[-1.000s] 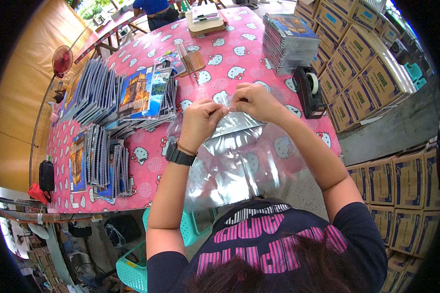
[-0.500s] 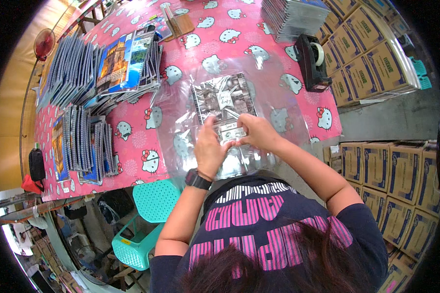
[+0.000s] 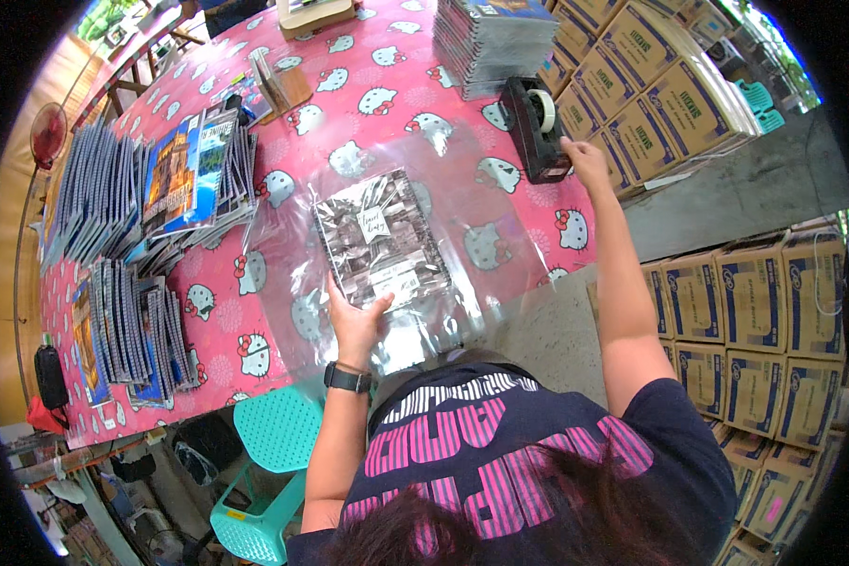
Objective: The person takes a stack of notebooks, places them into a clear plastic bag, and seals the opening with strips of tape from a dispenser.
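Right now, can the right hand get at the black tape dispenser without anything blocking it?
Probably yes. The right hand is stretched out beside the tape dispenser, at or nearly touching its near end, with only bare pink tablecloth around it. The left hand rests on the wrapped notebook.

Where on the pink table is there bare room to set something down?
Bare pink table lies between the clear plastic sheet, the wooden holder and the tape dispenser that the right hand reaches. The left side is crowded with notebook stacks; the left hand presses the wrapped notebook.
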Demonstrator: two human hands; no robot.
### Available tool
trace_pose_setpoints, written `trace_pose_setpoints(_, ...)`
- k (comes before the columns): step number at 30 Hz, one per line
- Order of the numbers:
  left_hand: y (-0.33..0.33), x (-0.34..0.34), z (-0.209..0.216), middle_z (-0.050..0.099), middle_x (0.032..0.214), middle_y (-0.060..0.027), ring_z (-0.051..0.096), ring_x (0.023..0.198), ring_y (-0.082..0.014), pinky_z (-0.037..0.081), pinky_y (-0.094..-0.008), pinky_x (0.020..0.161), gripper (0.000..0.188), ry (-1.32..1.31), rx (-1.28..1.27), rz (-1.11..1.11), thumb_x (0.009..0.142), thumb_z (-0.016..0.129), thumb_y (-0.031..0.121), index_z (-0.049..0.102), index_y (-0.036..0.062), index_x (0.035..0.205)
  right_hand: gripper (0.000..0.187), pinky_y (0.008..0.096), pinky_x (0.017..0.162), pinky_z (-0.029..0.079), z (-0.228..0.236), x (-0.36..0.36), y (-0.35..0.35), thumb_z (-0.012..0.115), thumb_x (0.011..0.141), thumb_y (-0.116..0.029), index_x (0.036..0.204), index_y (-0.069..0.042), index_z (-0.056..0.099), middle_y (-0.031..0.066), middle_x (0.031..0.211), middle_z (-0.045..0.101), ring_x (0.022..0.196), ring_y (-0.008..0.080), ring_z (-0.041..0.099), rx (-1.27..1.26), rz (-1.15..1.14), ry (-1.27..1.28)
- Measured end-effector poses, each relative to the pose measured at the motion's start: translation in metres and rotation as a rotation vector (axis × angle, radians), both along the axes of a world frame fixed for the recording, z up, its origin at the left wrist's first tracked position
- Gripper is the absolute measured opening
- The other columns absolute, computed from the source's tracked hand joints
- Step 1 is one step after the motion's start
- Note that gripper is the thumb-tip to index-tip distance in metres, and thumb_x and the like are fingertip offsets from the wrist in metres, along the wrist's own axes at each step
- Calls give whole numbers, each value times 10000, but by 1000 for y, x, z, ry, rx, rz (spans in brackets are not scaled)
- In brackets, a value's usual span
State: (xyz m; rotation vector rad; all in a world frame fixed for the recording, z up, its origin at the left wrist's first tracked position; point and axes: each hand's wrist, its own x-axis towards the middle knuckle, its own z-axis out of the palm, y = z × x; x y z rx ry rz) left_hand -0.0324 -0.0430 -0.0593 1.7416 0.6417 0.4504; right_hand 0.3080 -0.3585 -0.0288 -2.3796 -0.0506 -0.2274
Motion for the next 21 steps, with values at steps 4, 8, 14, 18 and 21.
trace_pose_setpoints(4, -2, -1, 5, 595, 1124, -165, 589, 999, -237, 455, -337, 892, 988, 52, 7, 15, 583, 845, 138, 289, -46, 1378, 245, 253, 642, 441, -5, 8, 2, 644, 856, -208, 925, 25, 676, 42, 808, 652, 766, 117, 577, 317, 139, 122)
trace_pose_setpoints(8, 8, -12, -16, 574, 1160, -188, 576, 1028, -257, 447, -347, 905, 992, 61, 45, 63, 577, 846, 151, 293, -46, 1376, 240, 252, 573, 432, -5, -34, -3, 680, 815, -229, 876, 4, 687, 42, 758, 644, 625, 122, 562, 291, 133, 146)
trace_pose_setpoints(14, 6, -3, -25, 561, 1166, -206, 546, 1073, -305, 417, -379, 945, 1055, 37, -99, 8, 550, 867, 210, 276, -37, 1387, 161, 265, 484, 384, -63, -39, 2, 653, 836, -203, 881, -48, 652, -7, 649, 564, 560, 110, 502, 677, 284, 1080)
trace_pose_setpoints(18, 6, -5, -26, 543, 1193, -218, 537, 1087, -323, 421, -388, 941, 1066, 54, -26, 52, 531, 880, 245, 295, -26, 1379, 276, 319, 500, 419, 17, -130, 136, 665, 823, -283, 789, -10, 649, 4, 628, 564, 534, 126, 496, 117, 1194, 612)
trace_pose_setpoints(21, 6, -7, -32, 550, 1186, -210, 530, 1085, -323, 406, -391, 952, 1066, -14, -65, 62, 531, 883, 258, 301, -20, 1379, 440, 373, 578, 475, 53, -175, 204, 697, 750, -436, 750, 3, 665, 94, 635, 610, 598, 215, 597, -438, 1547, 451)
